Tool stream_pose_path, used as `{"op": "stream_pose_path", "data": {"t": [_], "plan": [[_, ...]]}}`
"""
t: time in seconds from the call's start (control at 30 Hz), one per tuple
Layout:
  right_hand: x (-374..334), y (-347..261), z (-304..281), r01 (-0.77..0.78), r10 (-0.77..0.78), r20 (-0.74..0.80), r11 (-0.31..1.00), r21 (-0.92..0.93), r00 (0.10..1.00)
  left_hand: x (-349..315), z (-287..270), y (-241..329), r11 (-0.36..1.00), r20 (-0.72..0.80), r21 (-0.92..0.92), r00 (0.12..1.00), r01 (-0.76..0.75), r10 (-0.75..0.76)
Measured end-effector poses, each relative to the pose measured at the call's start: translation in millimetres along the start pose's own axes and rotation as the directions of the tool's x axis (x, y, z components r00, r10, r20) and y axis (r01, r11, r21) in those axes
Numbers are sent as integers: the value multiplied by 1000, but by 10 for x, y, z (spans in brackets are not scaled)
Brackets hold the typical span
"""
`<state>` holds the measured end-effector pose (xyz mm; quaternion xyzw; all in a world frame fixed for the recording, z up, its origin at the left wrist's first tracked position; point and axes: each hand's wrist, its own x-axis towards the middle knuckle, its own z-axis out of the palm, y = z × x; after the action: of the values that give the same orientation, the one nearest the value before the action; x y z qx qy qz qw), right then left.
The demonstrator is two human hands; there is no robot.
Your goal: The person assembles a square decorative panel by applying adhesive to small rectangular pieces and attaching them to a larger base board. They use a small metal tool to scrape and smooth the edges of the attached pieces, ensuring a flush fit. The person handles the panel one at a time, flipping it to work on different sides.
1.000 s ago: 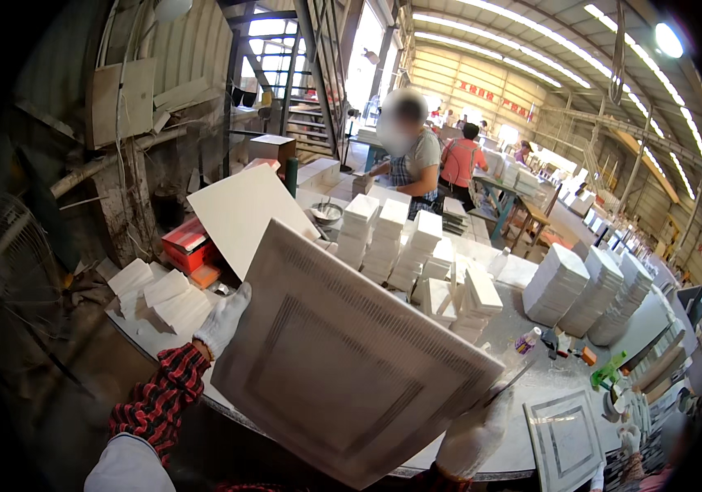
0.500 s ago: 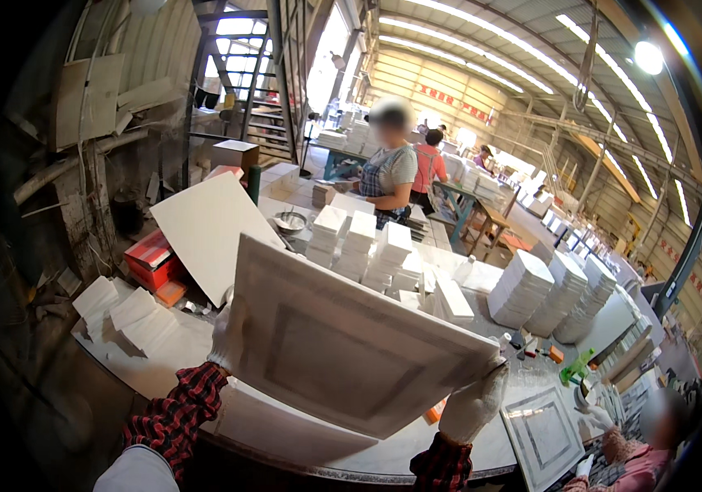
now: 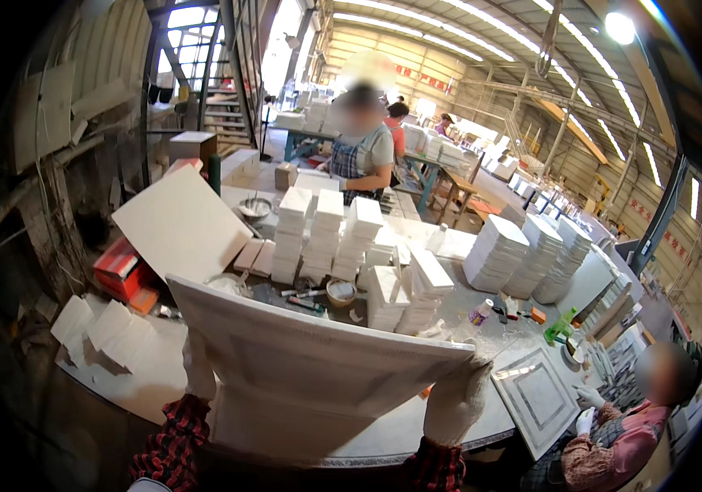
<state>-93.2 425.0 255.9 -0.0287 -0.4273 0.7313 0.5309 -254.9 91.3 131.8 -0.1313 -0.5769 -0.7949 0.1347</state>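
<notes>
A large pale stone-like panel (image 3: 310, 351) is held up in front of me, tilted over the near side of the worktable, its long edge facing away. My left hand (image 3: 198, 365), in a white glove, grips its left side. My right hand (image 3: 455, 400), also gloved, is closed around its right end. The fingers are partly hidden by the panel. Beneath it lies a broad pale slab (image 3: 285, 430) on the table. To the right, a framed marble panel (image 3: 538, 394) with a grey border lies before a seated co-worker.
Stacks of white tiles (image 3: 363, 238) stand beyond the panel, with taller stacks (image 3: 494, 254) farther right. A pale board (image 3: 183, 220) leans at the left beside a red box (image 3: 120, 269). A bowl (image 3: 340, 293), a bottle (image 3: 480, 312) and a green bottle (image 3: 560, 325) sit on the table. Co-workers (image 3: 363, 152) stand ahead.
The panel has tipped flatter and its far edge has come down, so its bordered face shows less. More of the tabletop shows behind it. My view has turned slightly right.
</notes>
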Motion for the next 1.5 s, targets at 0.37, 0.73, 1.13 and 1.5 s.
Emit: {"op": "stream_pose_path", "data": {"t": [0.37, 0.73, 1.13, 1.5], "plan": [[-233, -314, -248, -277, 265, -114, 955, -108, 958, -378, 231, 1189, 857, -461, -402, 880, -322, 115], [-797, -370, -1052, -430, 493, -136, 840, 331, 859, -2248, -492, 1011, 800, -76, -588, 993, -120, 92], [-1494, 335, -2487, -526, 483, -214, 742, -416, 849, -3212, -310, 34, 845, -636, -512, 593, 155, -494], [-1615, 111, -3462, -919, 934, 51, 356, -172, 352, -3315, -628, -628, 781, -627, -562, 477, 272, -617]]}}
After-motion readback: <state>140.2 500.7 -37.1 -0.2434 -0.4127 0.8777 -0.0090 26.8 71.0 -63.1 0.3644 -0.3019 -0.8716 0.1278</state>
